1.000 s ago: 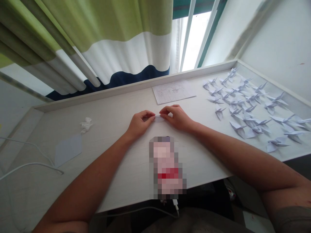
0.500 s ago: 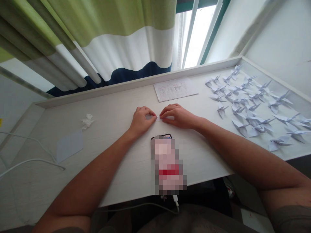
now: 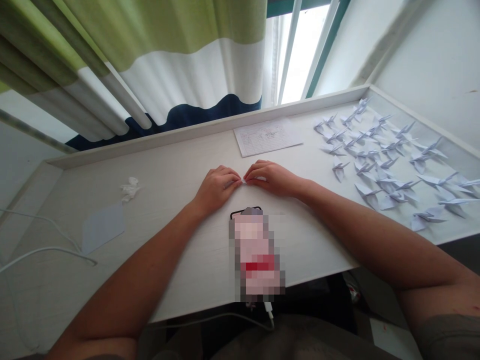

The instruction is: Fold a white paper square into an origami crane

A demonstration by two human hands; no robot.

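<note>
Both hands meet at the middle of the white desk (image 3: 180,165), fingertips close together. Between them is a small piece of white folded paper (image 3: 243,181), mostly hidden by the fingers. My left hand (image 3: 218,187) pinches its left end with thumb and fingers. Its right end is pinched by my right hand (image 3: 273,179), whose fingers are bent over it. Nearest to the hands, on my side, lies a phone (image 3: 257,250) with its screen blurred out and a white cable plugged into its lower end.
Many folded paper cranes (image 3: 390,145) cover the right side of the desk. A printed sheet (image 3: 268,137) lies near the back ledge. On the left are a crumpled tissue (image 3: 129,189), a square of white paper (image 3: 103,227) and white cables (image 3: 48,248). Curtains (image 3: 168,60) hang behind.
My fingers have closed in over the folded paper, so less of it shows. The left hand's fingers have come down nearer its thumb. The view has shifted slightly.
</note>
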